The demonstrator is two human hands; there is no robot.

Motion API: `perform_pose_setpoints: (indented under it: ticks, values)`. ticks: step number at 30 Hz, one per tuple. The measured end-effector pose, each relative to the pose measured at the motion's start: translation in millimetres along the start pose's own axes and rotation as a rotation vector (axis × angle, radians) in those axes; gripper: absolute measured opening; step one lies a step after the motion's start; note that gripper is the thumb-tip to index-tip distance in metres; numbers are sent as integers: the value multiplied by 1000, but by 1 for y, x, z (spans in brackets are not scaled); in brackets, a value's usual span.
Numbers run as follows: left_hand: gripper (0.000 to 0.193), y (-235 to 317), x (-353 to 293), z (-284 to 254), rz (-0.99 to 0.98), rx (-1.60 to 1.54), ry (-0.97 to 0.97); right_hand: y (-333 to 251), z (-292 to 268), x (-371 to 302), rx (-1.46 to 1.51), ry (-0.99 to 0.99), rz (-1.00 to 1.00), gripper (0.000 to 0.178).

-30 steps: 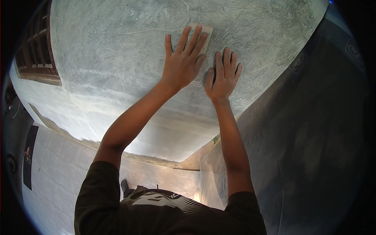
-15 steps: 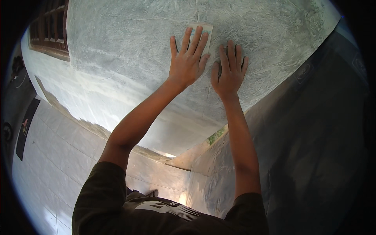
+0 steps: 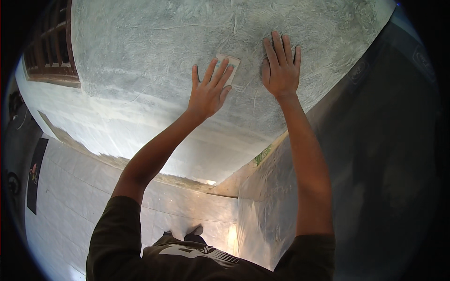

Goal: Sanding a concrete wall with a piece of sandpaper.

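My left hand (image 3: 206, 92) lies open against the rough grey wall (image 3: 164, 51), its fingers spread. Under its fingertips is a small pale rectangular sheet (image 3: 235, 64) with faint bluish print, like the back of sandpaper. The fingers press it flat without wrapping round it, and its lower left part is hidden. To the right and a little higher, my right hand (image 3: 282, 70) rests with its palm toward the wall and its fingers extended. It is apart from the sheet, and nothing shows in it.
A brown-framed barred window (image 3: 51, 44) is at upper left. The wall's right edge meets a dark plastic sheet (image 3: 375, 164) hanging or spread on that side. Below are pale floor covering (image 3: 89, 187), a dark strip (image 3: 36, 180) and my feet (image 3: 194, 230).
My left hand and the pale sheet have moved down and slightly left along the wall. My right hand has shifted up and a little right, widening the gap between the hands.
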State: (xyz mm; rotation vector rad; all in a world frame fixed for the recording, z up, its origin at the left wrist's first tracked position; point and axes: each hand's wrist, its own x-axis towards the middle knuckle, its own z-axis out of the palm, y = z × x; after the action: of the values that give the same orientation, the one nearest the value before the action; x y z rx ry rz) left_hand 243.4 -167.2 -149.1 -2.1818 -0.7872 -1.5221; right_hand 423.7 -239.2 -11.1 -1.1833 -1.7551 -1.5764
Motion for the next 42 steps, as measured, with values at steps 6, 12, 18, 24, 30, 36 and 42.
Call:
perform_pose_setpoints:
  ticks: [6,12,18,24,30,36,42]
  values:
    - [62,-5,75,-26,54,8,131,-9,0,5,-79,-60,7,51]
    - [64,-17,-1,-10,104,78,-155,-4,-2,2,-75,-51,22,50]
    - [63,-13,81,-39,128,109,74,-10,0,6,-57,-27,22,49]
    - [62,-27,16,-15,230,92,-69,-8,-2,3,-55,-21,28,51]
    - [64,-25,80,-29,336,48,-4,-13,-3,-1,-70,-71,52,55]
    - [65,-38,42,-20,346,56,-66,-10,-7,3,-78,-73,59,57]
    - [57,-27,93,-32,293,90,57,-7,-2,1,-48,-53,78,59]
